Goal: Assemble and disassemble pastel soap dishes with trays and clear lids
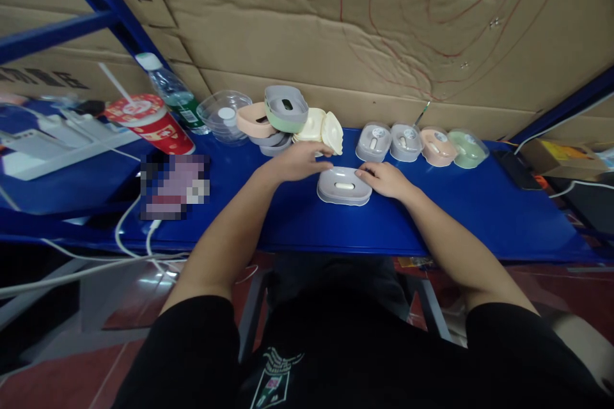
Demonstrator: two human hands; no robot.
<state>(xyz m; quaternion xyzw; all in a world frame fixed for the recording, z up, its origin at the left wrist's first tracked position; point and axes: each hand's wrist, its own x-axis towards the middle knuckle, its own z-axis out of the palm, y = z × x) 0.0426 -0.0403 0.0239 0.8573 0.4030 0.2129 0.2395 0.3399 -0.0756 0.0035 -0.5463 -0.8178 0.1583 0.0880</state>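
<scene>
A grey oval dish (pixel 338 193), looking like a soap box with a white piece in its centre slot, rests on the blue table in front of me. My right hand (pixel 385 179) grips its right rim, thumb and fingers bent at the edge. On the other side, my left hand (pixel 304 161) hovers by the dish's upper left, thumb and fingers apart. Just beyond that hand lie pale cream trays (pixel 314 123), partly covered by its fingers. Beside them is a pile of dishes: a grey one (pixel 286 102) on top and a peach one (pixel 249 120) at the left.
Several clear-lidded boxes, including a green one (pixel 467 148), line the back right. Clear lids (pixel 225 112), a bottle (pixel 175 96) and a red cup (pixel 160 124) stand left. Cables and a power strip (pixel 57 140) lie far left; a black phone (pixel 518 169) lies right. Cardboard (pixel 288 25) walls the back.
</scene>
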